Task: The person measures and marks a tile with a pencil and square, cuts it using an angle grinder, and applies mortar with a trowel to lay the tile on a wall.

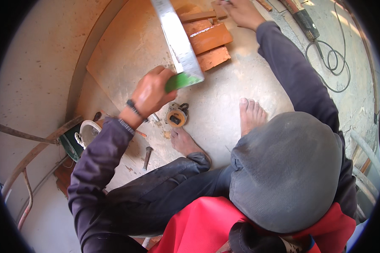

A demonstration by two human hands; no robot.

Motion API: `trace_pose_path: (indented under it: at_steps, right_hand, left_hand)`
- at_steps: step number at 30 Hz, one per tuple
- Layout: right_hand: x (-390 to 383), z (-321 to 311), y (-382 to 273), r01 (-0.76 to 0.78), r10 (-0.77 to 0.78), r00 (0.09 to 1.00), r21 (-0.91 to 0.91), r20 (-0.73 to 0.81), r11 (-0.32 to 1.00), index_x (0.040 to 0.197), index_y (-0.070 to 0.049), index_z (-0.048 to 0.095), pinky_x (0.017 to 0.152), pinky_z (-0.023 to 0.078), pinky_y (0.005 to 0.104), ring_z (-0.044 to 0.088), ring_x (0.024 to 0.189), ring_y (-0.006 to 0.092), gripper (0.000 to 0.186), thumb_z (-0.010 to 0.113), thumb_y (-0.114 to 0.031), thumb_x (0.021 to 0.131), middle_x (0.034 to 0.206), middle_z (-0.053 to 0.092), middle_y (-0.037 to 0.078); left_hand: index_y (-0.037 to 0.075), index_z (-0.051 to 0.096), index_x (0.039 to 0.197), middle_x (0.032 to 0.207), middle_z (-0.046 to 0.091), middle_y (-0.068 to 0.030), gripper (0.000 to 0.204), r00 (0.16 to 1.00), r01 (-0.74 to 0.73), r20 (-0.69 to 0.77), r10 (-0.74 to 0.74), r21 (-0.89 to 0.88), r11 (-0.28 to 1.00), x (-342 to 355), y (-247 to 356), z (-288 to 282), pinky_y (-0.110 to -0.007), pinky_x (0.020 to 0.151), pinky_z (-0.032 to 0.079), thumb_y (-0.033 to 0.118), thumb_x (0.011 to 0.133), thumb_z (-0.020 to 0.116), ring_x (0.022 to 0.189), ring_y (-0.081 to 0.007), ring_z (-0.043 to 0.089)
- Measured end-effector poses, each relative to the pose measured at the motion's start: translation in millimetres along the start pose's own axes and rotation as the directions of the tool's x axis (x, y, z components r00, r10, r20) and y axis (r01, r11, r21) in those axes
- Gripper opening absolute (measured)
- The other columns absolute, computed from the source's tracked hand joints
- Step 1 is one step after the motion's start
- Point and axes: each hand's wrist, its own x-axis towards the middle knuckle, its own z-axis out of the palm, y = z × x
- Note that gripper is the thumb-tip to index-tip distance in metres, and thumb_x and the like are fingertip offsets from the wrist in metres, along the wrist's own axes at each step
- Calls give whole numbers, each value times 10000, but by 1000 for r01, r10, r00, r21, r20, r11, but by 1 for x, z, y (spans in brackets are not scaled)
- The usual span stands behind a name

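My left hand [155,90] grips the green handle [183,79] of a metal square, whose long pale blade [173,38] runs up past the top edge, alongside several stacked orange tiles [211,40]. At the top, my right hand [245,12] is closed on a small thin object, too small to make out, beside the upper tiles. Below the square, a round yellowish tool or container [176,118] with black parts sits on the floor by my bare left foot. A dark metal tool [147,158] lies further down left.
A power tool [304,23] with a coiled cable lies at the upper right. A white bucket [90,133] stands at left beside bent metal tubing [23,164]. A curved wall [38,59] edges the floor on the left. More tubes [367,185] show at right.
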Motion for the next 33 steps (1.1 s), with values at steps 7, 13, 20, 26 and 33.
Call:
trace_pose_path:
  at_steps: [7, 13, 20, 26, 33]
  right_hand:
    - [7, -5, -19, 109, -69, 965, -146, 253, 983, 943, -34, 708, 775, 530, 443, 672, 857, 371, 322, 742, -303, 768, 883, 689, 215]
    - [0, 4, -1, 107, -107, 994, -154, 6, 982, 838, -57, 716, 782, 518, 457, 661, 878, 369, 239, 746, -283, 768, 896, 691, 199]
    - [-51, -17, 23, -296, 201, 889, -180, -412, 938, 871, -55, 697, 728, 505, 416, 635, 799, 298, 223, 673, -273, 828, 824, 668, 158]
    - [-132, 5, -25, -476, 472, 878, 231, 79, 848, 935, -51, 710, 686, 515, 348, 657, 736, 230, 440, 674, -483, 859, 803, 687, 123]
    - [-140, 36, -58, -533, 470, 838, 234, 276, 813, 869, -58, 722, 665, 506, 361, 646, 704, 251, 371, 698, -428, 852, 781, 682, 125]
  left_hand:
    - [6, 618, 1009, 962, 602, -191, 353, 997, 40, -72, -38, 27, 999, 46, 10, 37, -449, 778, 528, 123, 704, 754, 868, -394, 622]
    - [35, 634, 1014, 979, 606, -173, 356, 995, 68, -78, -56, 164, 984, 51, 16, 40, -452, 751, 537, 158, 710, 772, 869, -379, 633]
    - [58, 669, 1025, 921, 641, -150, 383, 993, 104, -86, -84, 268, 958, 51, 18, 39, -440, 729, 531, 175, 680, 790, 812, -355, 645]
    - [48, 686, 993, 900, 652, -153, 368, 988, 99, -138, -66, 246, 964, 56, 13, 37, -430, 739, 526, 168, 661, 791, 794, -349, 644]
    - [75, 695, 1007, 888, 655, -120, 375, 990, 106, -117, -81, 232, 967, 60, 14, 35, -420, 739, 534, 141, 650, 786, 814, -331, 648]
